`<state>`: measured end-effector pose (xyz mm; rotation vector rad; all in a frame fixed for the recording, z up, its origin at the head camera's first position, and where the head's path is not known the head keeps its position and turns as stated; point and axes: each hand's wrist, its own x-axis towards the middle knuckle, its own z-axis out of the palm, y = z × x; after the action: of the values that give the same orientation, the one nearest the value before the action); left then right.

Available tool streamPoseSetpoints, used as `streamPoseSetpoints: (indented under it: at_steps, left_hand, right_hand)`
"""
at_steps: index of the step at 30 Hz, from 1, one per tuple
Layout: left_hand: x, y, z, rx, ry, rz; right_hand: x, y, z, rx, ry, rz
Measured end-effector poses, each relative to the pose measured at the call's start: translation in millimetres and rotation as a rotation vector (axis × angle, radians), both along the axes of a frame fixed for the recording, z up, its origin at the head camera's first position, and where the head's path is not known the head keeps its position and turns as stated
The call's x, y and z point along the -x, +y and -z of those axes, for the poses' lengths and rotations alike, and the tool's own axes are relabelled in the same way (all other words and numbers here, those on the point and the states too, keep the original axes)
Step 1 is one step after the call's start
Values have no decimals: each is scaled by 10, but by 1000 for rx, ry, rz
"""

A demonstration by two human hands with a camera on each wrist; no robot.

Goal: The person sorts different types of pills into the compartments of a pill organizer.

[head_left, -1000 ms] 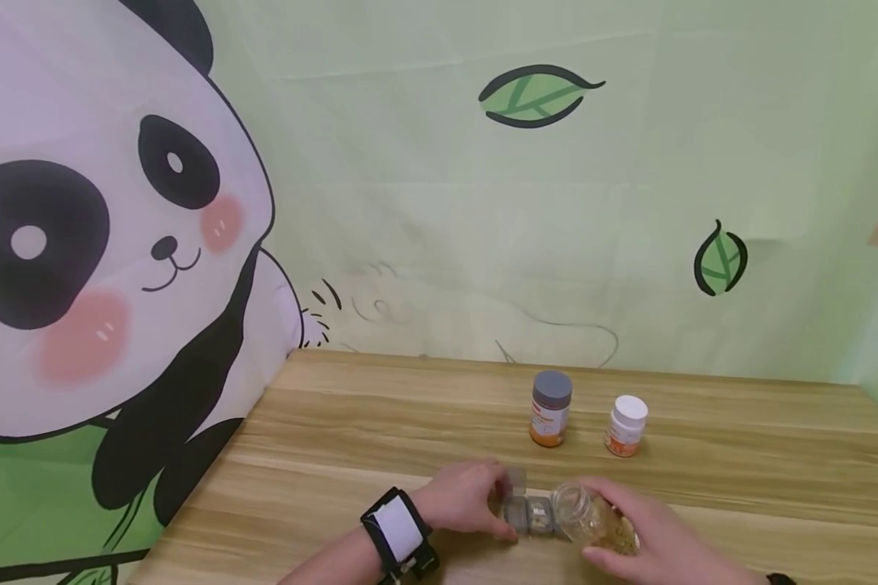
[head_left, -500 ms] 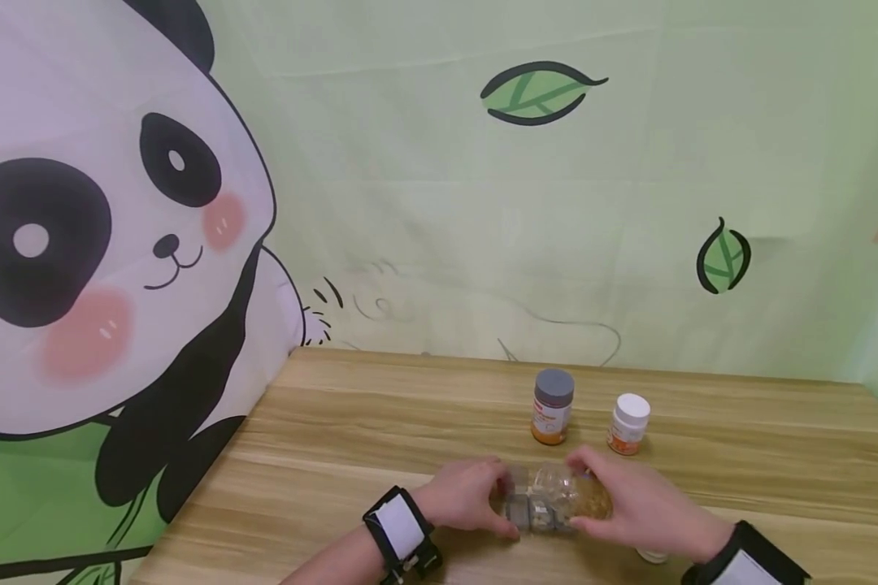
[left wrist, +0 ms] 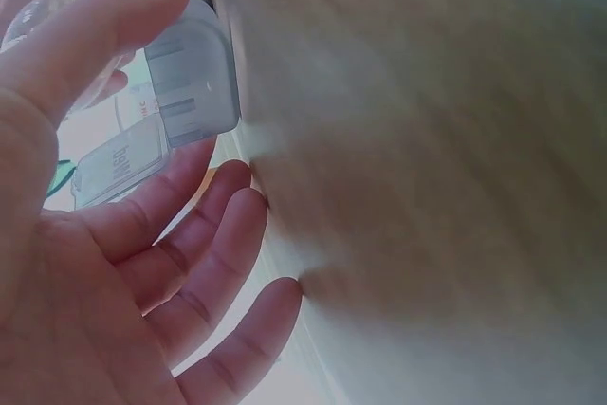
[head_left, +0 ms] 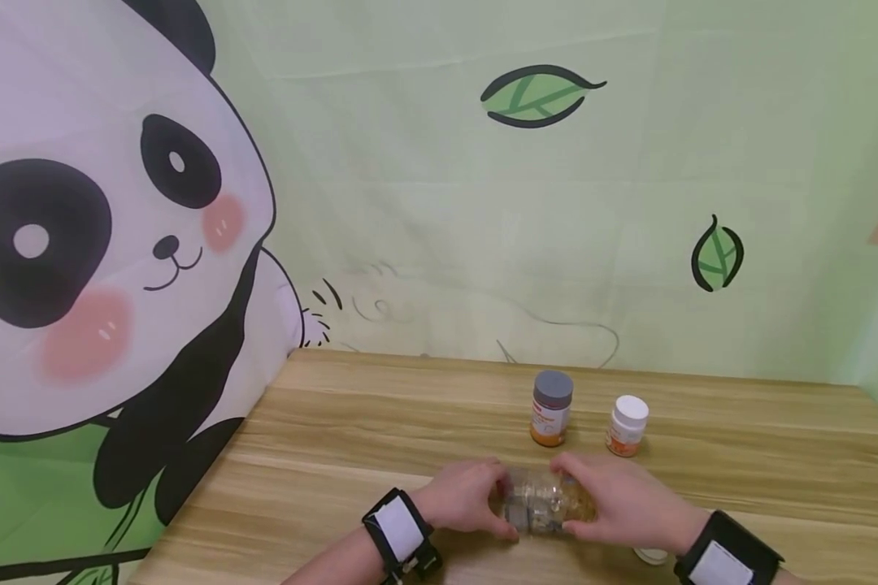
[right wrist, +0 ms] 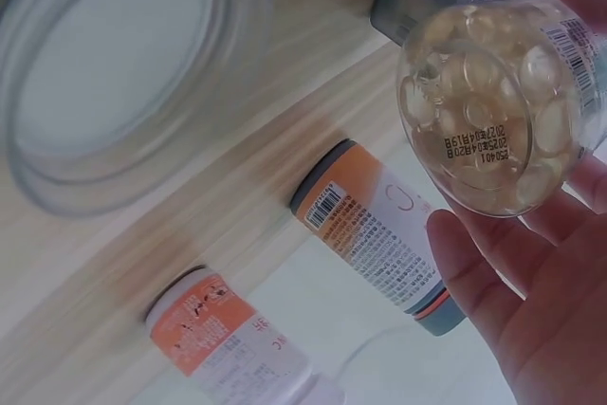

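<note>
My left hand [head_left: 464, 497] holds the left end of a grey pill organizer [left wrist: 194, 73] on the table, thumb on the near side and fingers beyond. One clear flap [left wrist: 121, 160] with day lettering stands open in the left wrist view. My right hand [head_left: 622, 502] grips a clear plastic bottle [right wrist: 474, 111] of amber softgel capsules. The bottle lies tipped on its side, mouth toward the left, over the organizer's compartments. The capsules gather at its base end, nearest my right palm. The bottle hides much of the organizer from above.
Behind the hands stand an orange-labelled bottle with a grey cap [head_left: 551, 409] and a smaller white bottle [head_left: 627, 426]. A round lid [head_left: 651, 556] lies near my right wrist. A printed panda cloth [head_left: 439, 203] hangs behind the table [head_left: 380, 422].
My right hand has moved left with the capsule bottle, bringing its mouth further over the organizer. The round lid has come into view beneath the right wrist. My left hand has stayed put.
</note>
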<state>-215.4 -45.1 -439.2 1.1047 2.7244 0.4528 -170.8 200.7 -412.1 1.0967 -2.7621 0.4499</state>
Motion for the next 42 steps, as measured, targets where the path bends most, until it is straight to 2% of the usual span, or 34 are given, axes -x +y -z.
streamPoseSetpoints:
  at_steps: [19, 33, 42]
  left_hand:
    - [-6, -10, -19, -23, 1, 34]
    - [10, -11, 1, -28, -1, 43]
    - [12, -10, -1, -25, -20, 33]
  right_hand:
    - [58, -62, -34, -105, 16, -29]
    - [83, -61, -69, -131, 62, -40]
    - [97, -84, -120, -134, 33, -37]
